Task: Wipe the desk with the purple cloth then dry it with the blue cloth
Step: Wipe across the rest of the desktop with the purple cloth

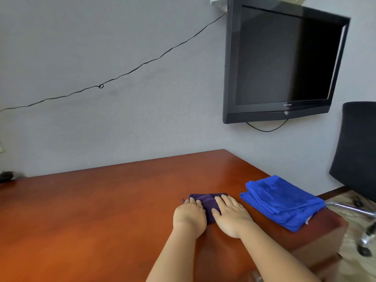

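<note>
A folded purple cloth (208,202) lies on the red-brown wooden desk (101,210), right of centre. My left hand (189,216) rests on the cloth's left part with its fingers curled over the edge. My right hand (231,215) lies flat on the cloth's right part, fingers spread and pressing down. Much of the cloth is hidden under both hands. A folded blue cloth (281,200) sits near the desk's right edge, just right of my right hand and apart from it.
A black flat-screen TV (284,60) hangs on the grey wall above the desk's far right corner. A black office chair (356,151) stands beyond the desk's right edge. A thin black cable (100,85) runs across the wall. A small dark object (6,176) sits at the far left.
</note>
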A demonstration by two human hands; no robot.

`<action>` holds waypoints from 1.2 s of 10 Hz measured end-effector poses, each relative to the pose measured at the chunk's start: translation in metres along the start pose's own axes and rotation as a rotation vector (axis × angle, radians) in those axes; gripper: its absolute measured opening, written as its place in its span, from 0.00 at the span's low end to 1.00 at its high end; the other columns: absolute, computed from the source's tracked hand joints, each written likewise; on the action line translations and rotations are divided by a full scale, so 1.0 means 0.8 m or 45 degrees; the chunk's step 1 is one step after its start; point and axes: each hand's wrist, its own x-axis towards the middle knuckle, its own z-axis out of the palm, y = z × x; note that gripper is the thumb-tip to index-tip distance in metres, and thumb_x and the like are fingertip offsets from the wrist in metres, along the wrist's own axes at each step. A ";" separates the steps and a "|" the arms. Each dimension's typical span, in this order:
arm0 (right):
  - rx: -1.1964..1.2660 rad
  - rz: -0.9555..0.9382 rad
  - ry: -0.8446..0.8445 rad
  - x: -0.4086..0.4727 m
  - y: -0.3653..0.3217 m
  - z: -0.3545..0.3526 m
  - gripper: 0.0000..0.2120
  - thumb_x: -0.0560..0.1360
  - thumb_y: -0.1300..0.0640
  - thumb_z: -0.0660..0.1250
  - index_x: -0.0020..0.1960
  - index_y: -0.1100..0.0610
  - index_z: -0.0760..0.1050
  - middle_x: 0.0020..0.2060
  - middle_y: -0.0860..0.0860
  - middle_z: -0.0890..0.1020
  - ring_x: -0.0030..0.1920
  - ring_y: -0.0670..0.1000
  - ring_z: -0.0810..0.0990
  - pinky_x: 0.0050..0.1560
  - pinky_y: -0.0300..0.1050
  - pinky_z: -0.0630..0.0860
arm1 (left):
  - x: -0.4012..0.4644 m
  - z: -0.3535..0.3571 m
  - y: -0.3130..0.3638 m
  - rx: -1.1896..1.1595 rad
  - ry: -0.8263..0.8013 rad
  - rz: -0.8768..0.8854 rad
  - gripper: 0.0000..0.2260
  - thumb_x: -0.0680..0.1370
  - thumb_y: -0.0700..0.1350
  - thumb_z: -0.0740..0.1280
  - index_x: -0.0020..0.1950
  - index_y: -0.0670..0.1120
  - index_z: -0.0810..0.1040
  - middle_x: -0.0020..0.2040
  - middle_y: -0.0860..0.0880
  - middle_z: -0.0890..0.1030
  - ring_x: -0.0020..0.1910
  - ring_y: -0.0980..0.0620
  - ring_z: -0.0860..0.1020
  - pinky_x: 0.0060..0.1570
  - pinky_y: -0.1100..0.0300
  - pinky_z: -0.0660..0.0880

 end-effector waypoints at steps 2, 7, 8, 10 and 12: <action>-0.012 0.000 0.007 -0.029 -0.004 0.002 0.27 0.83 0.45 0.43 0.79 0.52 0.43 0.79 0.50 0.46 0.78 0.50 0.42 0.76 0.48 0.43 | -0.030 0.000 0.005 0.011 0.024 -0.001 0.21 0.84 0.47 0.47 0.75 0.39 0.58 0.75 0.40 0.61 0.73 0.44 0.62 0.66 0.51 0.66; -0.021 -0.013 0.028 -0.100 -0.011 0.014 0.27 0.83 0.45 0.42 0.79 0.51 0.42 0.79 0.49 0.46 0.78 0.49 0.43 0.76 0.47 0.43 | -0.100 0.000 0.015 0.075 0.010 0.017 0.21 0.83 0.45 0.47 0.74 0.38 0.58 0.74 0.38 0.61 0.71 0.41 0.64 0.62 0.50 0.69; -0.028 -0.022 0.036 -0.107 -0.010 0.016 0.27 0.83 0.45 0.42 0.79 0.51 0.42 0.78 0.49 0.45 0.78 0.49 0.42 0.76 0.46 0.43 | -0.108 0.005 0.016 0.077 0.025 0.024 0.21 0.83 0.46 0.47 0.74 0.38 0.58 0.74 0.38 0.61 0.72 0.42 0.63 0.61 0.51 0.69; -0.023 -0.032 0.024 -0.094 -0.009 0.012 0.27 0.83 0.45 0.43 0.79 0.50 0.42 0.78 0.48 0.45 0.78 0.48 0.42 0.76 0.46 0.43 | -0.099 0.004 0.015 0.053 0.044 0.036 0.22 0.84 0.46 0.47 0.76 0.38 0.55 0.76 0.39 0.57 0.74 0.43 0.60 0.65 0.51 0.67; -0.014 -0.023 0.039 -0.055 -0.007 0.008 0.27 0.83 0.45 0.43 0.79 0.50 0.43 0.78 0.48 0.46 0.78 0.48 0.43 0.76 0.47 0.43 | -0.058 0.005 0.007 0.029 0.062 0.043 0.21 0.84 0.46 0.47 0.75 0.39 0.56 0.76 0.40 0.59 0.74 0.44 0.60 0.65 0.51 0.67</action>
